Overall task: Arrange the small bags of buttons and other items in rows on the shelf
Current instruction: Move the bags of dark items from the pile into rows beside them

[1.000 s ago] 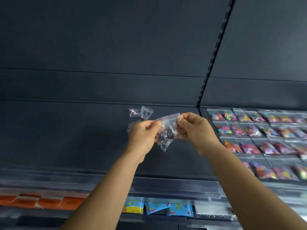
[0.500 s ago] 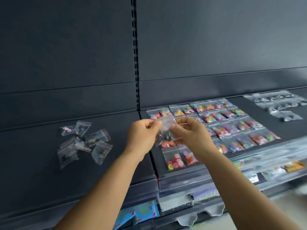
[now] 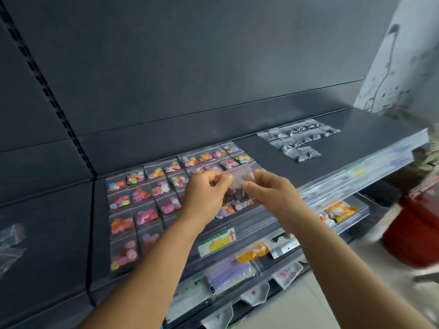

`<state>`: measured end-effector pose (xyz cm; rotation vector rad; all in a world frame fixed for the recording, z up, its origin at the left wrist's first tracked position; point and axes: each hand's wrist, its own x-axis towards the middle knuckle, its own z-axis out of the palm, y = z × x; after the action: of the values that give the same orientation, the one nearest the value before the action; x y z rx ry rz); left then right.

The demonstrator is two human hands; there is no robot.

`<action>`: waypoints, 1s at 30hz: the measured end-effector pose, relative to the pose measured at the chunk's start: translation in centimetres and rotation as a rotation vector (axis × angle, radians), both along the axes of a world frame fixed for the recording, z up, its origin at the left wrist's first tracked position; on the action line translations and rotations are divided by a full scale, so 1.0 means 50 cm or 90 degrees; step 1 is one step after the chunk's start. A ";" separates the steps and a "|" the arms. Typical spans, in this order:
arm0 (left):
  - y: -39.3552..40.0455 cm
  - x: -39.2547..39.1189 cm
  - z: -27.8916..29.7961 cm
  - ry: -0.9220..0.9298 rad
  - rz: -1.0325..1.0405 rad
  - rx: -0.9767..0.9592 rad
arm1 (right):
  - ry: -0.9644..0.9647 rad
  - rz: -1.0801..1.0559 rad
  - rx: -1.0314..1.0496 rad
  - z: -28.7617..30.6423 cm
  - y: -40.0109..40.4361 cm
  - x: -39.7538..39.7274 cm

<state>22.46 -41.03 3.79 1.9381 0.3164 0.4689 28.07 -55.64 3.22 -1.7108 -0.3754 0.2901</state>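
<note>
A small clear bag of dark items (image 3: 238, 189) hangs between my hands above the dark shelf (image 3: 249, 148). My left hand (image 3: 205, 194) pinches its top left corner and my right hand (image 3: 270, 194) pinches its right side. Under and behind the hands, several bags of colourful buttons (image 3: 152, 186) lie in rows on the shelf. Further right, a group of bags with dark contents (image 3: 299, 141) lies in short rows.
Loose clear bags (image 3: 10, 243) lie blurred at the far left on the neighbouring shelf section. Lower shelves hold packaged goods (image 3: 251, 254) and a price label (image 3: 217, 241). A red bucket (image 3: 413, 229) stands on the floor at right.
The view has swung right: the loose pile slid to the left edge and the button rows and dark bags came to the centre. Both hands still hold the same bag.
</note>
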 end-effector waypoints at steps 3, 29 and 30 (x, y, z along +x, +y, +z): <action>-0.081 0.052 0.002 0.001 -0.038 -0.023 | 0.008 -0.016 0.012 0.008 -0.071 0.032; -0.354 0.580 -0.060 0.070 -0.115 -0.174 | 0.046 -0.216 -0.026 -0.022 -0.351 0.532; -0.360 0.594 -0.062 0.071 -0.111 -0.166 | 0.043 -0.219 -0.033 -0.027 -0.355 0.551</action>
<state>52.14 -59.01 0.67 1.7210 0.2642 0.1945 55.60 -73.38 1.88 -1.7770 -0.0204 0.1061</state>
